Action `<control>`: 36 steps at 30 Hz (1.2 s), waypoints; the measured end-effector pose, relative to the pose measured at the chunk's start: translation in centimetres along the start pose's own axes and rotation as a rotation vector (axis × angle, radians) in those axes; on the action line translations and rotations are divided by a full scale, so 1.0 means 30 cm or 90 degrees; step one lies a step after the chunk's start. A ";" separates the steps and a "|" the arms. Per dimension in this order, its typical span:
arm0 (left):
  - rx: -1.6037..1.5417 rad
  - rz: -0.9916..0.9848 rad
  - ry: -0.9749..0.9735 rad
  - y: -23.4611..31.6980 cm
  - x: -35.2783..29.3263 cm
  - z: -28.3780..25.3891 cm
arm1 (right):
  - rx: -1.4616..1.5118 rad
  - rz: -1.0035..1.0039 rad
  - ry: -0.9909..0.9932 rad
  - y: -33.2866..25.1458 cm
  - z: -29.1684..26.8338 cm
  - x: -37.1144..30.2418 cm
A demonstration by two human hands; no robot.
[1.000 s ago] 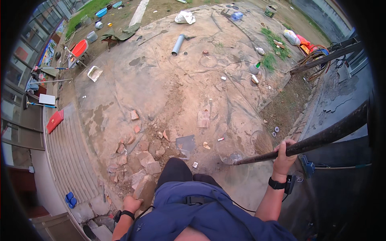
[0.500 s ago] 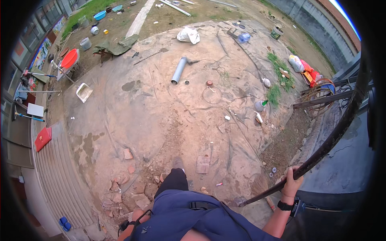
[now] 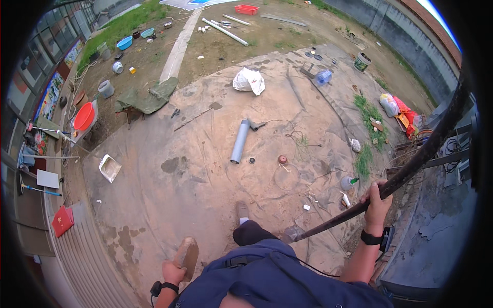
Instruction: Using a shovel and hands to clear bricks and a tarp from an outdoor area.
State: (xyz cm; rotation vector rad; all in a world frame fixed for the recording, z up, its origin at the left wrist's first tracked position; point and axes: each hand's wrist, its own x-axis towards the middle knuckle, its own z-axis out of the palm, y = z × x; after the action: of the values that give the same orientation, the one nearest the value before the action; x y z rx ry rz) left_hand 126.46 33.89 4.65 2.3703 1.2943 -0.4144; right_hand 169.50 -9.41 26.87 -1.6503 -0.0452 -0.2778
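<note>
My right hand [image 3: 377,203] wraps round a long dark pole [image 3: 416,161]. It slants from the upper right edge down to a pale, dirt-grey end [image 3: 292,234] just above or on the ground near my body; which, I cannot tell. By my left hip, my left hand [image 3: 174,272] is closed on a flat, elongated brown slab [image 3: 189,255] with a darker side; its exact kind does not show. Ahead of my body my shoe [image 3: 242,209] stands on the dusty ground sheet [image 3: 149,195].
A grey pipe [image 3: 239,142] and a red-brown reel [image 3: 282,159] lie ahead. Beyond sits a white sack [image 3: 249,81]. At left are a white dustpan [image 3: 109,168], a red basin [image 3: 84,117] and ridged steps [image 3: 84,256]. A grey bottle [image 3: 349,182] stands at right.
I have moved forward, so the ground things sit nearer and lower in view. My left hand now shows with the brown slab. My right hand still grips the pole.
</note>
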 end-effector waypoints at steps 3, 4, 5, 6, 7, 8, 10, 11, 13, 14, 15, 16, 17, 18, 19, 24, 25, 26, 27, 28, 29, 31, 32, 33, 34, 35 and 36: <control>0.020 -0.099 -0.011 0.123 0.188 -0.088 | 0.025 -0.032 0.002 0.051 0.288 0.264; 0.020 -0.096 -0.012 0.135 0.238 -0.104 | 0.025 -0.021 -0.001 0.038 0.363 0.316; 0.038 -0.147 -0.024 0.152 0.309 -0.125 | 0.027 -0.026 0.003 0.026 0.442 0.388; 0.058 -0.198 -0.038 0.148 0.373 -0.138 | 0.032 -0.042 -0.006 0.024 0.520 0.457; 0.052 -0.205 -0.033 0.093 0.428 -0.078 | 0.042 -0.058 -0.028 0.019 0.613 0.534; 0.024 -0.309 0.005 0.011 0.518 0.027 | 0.042 -0.060 -0.028 0.004 0.698 0.601; 0.016 -0.411 0.006 0.023 0.739 0.048 | 0.042 -0.077 -0.024 -0.004 0.852 0.720; 0.035 -0.375 -0.040 0.067 0.815 0.005 | 0.045 -0.085 -0.031 -0.002 0.931 0.771; 0.055 -0.336 -0.094 0.179 0.965 -0.088 | 0.048 -0.096 -0.028 -0.008 1.089 0.878; 0.057 -0.319 -0.110 0.209 1.059 -0.111 | 0.052 -0.109 -0.025 -0.017 1.158 0.919; 0.069 -0.312 -0.127 0.226 1.161 -0.146 | 0.043 -0.097 -0.026 -0.005 1.240 0.981; 0.080 -0.300 -0.145 0.247 1.261 -0.169 | 0.041 -0.108 -0.007 0.011 1.307 1.048; 0.089 -0.288 -0.156 0.265 1.369 -0.195 | 0.045 -0.124 0.015 0.014 1.388 1.105; 0.092 -0.276 -0.162 0.290 1.451 -0.228 | 0.029 -0.123 0.034 -0.011 1.463 1.157; 0.098 -0.262 -0.163 0.307 1.557 -0.273 | 0.021 -0.112 0.035 -0.015 1.534 1.203; 0.127 -0.168 -0.114 0.464 2.031 -0.569 | 0.001 -0.153 0.065 -0.060 1.837 1.507; 0.137 -0.164 -0.118 0.557 2.131 -0.681 | 0.003 -0.160 0.071 -0.061 1.892 1.568; 0.125 -0.118 -0.118 0.674 2.220 -0.831 | 0.011 -0.144 0.077 -0.058 1.948 1.635; 0.109 -0.075 -0.115 0.761 2.306 -0.921 | 0.010 -0.140 0.080 -0.049 2.007 1.707; 0.112 -0.073 -0.114 0.793 2.415 -0.953 | 0.023 -0.136 0.074 -0.031 2.063 1.784; 0.088 -0.053 -0.104 0.806 2.531 -0.983 | 0.032 -0.132 0.066 -0.018 2.118 1.860; 0.068 -0.027 -0.093 0.882 2.704 -1.037 | 0.042 -0.134 0.078 0.009 2.230 2.012; 0.063 -0.038 -0.077 0.948 2.766 -1.091 | 0.042 -0.123 0.048 0.026 2.274 2.095; 0.057 -0.050 -0.062 1.021 2.835 -1.144 | 0.042 -0.113 0.018 0.040 2.318 2.179; 0.070 -0.056 0.005 1.127 2.928 -1.166 | 0.044 -0.115 0.043 0.043 2.396 2.280; 0.075 -0.057 0.000 1.204 2.966 -1.222 | 0.041 -0.109 0.044 0.051 2.434 2.352; 0.051 -0.061 -0.008 1.294 3.031 -1.280 | 0.041 -0.108 0.055 0.057 2.472 2.440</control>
State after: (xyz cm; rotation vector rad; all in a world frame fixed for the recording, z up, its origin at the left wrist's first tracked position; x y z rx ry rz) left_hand 209.64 99.70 6.16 2.3734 1.4134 -0.5189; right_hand 252.13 53.56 34.98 -1.5706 -0.1287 -0.4722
